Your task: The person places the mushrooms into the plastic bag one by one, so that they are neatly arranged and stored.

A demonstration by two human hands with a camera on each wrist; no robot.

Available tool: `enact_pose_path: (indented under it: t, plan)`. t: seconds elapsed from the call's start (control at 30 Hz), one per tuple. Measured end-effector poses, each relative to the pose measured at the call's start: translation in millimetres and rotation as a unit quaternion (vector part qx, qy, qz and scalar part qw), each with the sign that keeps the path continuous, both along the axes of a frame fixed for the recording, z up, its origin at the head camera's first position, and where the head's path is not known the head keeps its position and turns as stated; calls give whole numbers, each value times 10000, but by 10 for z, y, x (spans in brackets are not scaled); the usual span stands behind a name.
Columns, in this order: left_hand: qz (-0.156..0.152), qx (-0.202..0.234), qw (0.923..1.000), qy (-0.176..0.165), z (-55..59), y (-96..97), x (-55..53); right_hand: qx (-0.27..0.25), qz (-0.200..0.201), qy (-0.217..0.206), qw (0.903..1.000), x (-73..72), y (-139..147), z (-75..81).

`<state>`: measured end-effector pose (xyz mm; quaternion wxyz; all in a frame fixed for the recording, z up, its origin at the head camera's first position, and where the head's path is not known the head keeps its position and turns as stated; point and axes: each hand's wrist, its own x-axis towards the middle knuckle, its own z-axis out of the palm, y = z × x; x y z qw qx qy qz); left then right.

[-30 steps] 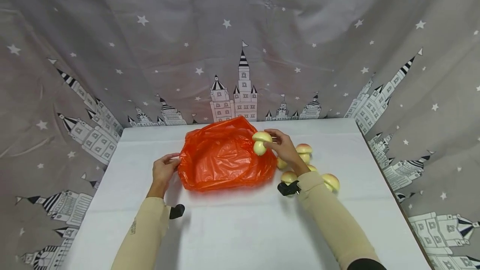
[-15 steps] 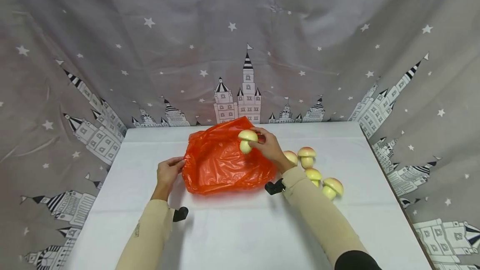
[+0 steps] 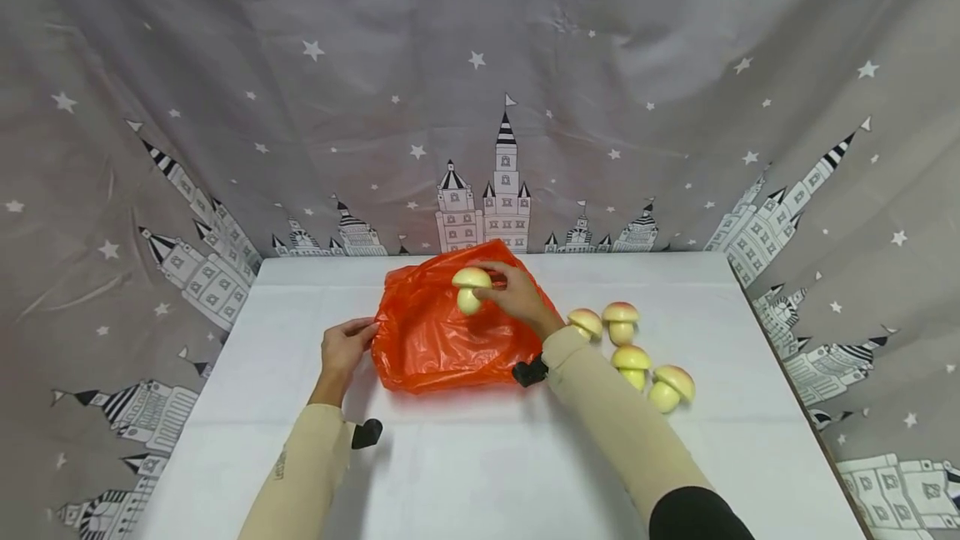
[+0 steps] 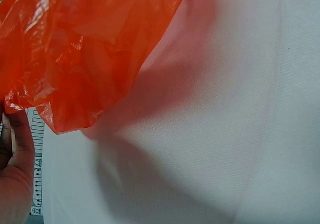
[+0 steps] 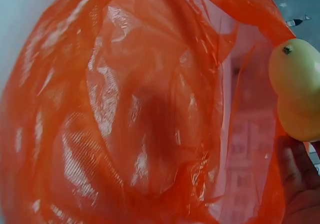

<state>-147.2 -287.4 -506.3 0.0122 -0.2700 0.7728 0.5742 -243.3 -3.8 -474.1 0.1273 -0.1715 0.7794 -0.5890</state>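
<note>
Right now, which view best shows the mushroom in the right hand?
The head view: it shows the mushroom, cap and stem, in the right hand. The right wrist view shows it close but cropped at the edge; the left wrist view misses it.

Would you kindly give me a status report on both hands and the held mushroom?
Left hand pinching red bag. Right hand holding mushroom at bag's opening. Nothing seen in the way.

Behind each hand (image 3: pixel 345 350) sits a beige sleeve (image 3: pixel 298 473), a black rounded piece (image 3: pixel 367 433) at its cuff (image 3: pixel 324 417); the left bears dark lettering (image 3: pixel 281 465), the right a black section (image 3: pixel 693 515) farther back.
</note>
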Motion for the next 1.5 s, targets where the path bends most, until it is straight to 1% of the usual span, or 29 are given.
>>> enact_pose_path:
  t: [0.13, 0.27, 0.43, 0.57, 0.63, 0.73, 0.9, 1.17, 1.37, 1.5]
  plan:
    - [11, -14, 10000, -35, -7, 4, 14, 377, 120, 103, 9992, -33, -125, -49]
    - [-70, -1, 10000, -44, -9, 14, 20, 495, 213, 235, 9983, -73, -239, -139]
    - [-159, 34, 9999, 4, -2, 16, 13, 556, 245, 46, 9981, -92, -346, -236]
    - [-220, 40, 9996, 156, 13, 21, 5, 600, 199, -186, 9978, -90, -402, -277]
    - [-217, 33, 9996, 202, 22, 25, 1, 676, 171, -216, 9973, -91, -421, -295]
    - [-206, 20, 9996, 180, 27, 33, -1, 855, 136, -215, 9960, -89, -451, -324]
    - [-233, 109, 9997, 20, 13, 31, 17, 1078, 38, -192, 9940, -83, -518, -378]
    - [-176, 83, 9997, 117, -18, 7, 34, 1096, -25, -539, 9925, -73, -651, -472]
    - [-158, 106, 9998, 89, -20, -11, 40, 1115, -132, -553, 9921, -49, -732, -510]
    - [-133, 120, 9998, 88, -28, -25, 44, 1046, -223, -714, 9917, -31, -782, -515]
